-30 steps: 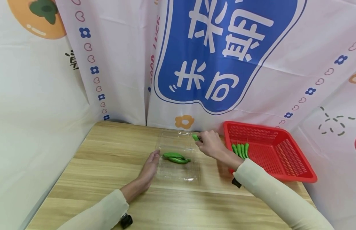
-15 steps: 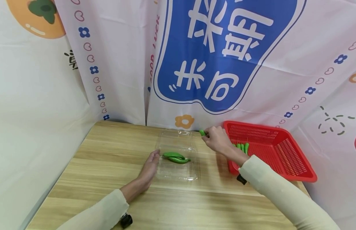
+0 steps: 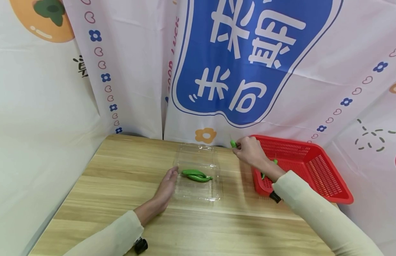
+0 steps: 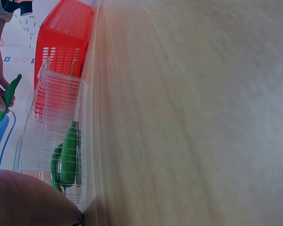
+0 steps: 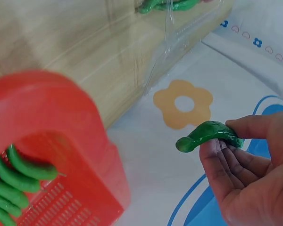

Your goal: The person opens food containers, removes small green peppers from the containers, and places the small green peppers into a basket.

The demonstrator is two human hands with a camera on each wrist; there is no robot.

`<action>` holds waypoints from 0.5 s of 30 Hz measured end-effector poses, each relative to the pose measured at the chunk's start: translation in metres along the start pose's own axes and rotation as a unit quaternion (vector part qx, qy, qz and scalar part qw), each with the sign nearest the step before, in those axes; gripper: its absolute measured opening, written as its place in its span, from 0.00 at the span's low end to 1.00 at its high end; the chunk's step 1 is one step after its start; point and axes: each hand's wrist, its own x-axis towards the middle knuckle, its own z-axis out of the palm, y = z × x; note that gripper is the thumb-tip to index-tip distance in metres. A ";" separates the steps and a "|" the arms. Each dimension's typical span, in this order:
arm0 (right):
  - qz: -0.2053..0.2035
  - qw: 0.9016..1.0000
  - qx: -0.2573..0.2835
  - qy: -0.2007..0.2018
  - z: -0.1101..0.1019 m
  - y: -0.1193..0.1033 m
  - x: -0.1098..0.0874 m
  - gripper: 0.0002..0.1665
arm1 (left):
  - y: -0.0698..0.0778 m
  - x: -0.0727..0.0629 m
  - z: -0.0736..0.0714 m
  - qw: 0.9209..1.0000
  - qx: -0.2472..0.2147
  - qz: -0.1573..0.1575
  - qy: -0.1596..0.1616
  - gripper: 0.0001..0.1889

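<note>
My right hand (image 3: 250, 151) pinches a green chili pepper (image 5: 209, 135) between thumb and fingers, raised beside the left rim of the red basket (image 3: 301, 141). Its stem end pokes out past the fingertips in the head view. A clear plastic clamshell box (image 3: 198, 196) lies with its lid folded back on the wooden table. Inside it sit green peppers (image 3: 195, 175), side by side. My left hand (image 3: 165, 187) lies along the box's left side, fingers extended and fingertips at its wall. The left wrist view shows part of this hand at the lower left corner.
More green peppers (image 5: 19, 179) lie in a row inside the basket, mostly hidden by my right arm in the head view. The table (image 3: 127, 170) ends at a printed cloth (image 3: 137, 71) hanging along the back, with more cloth at both sides.
My right hand has moved right, away from the box and up to the basket's left rim, with the pepper still pinched in it. My left hand and the box stay put.
</note>
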 end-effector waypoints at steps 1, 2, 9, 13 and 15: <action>0.003 1.000 0.000 0.001 -0.002 0.002 0.000 0.13 | 0.000 0.000 0.000 1.000 -0.001 0.000 0.000 0.30; 0.007 1.000 0.000 0.001 -0.004 0.003 0.000 0.14 | 0.000 0.000 0.000 1.000 -0.001 0.000 -0.001 0.30; 0.024 1.000 -0.004 0.002 -0.015 0.016 0.003 0.20 | -0.001 0.000 0.000 1.000 -0.005 0.003 -0.001 0.30; 0.024 1.000 -0.005 0.006 -0.021 0.025 0.003 0.24 | -0.001 0.000 0.000 1.000 -0.006 0.004 -0.001 0.30; 0.027 1.000 -0.003 0.008 -0.024 0.031 0.003 0.24 | -0.001 0.000 0.000 1.000 -0.005 0.004 -0.002 0.30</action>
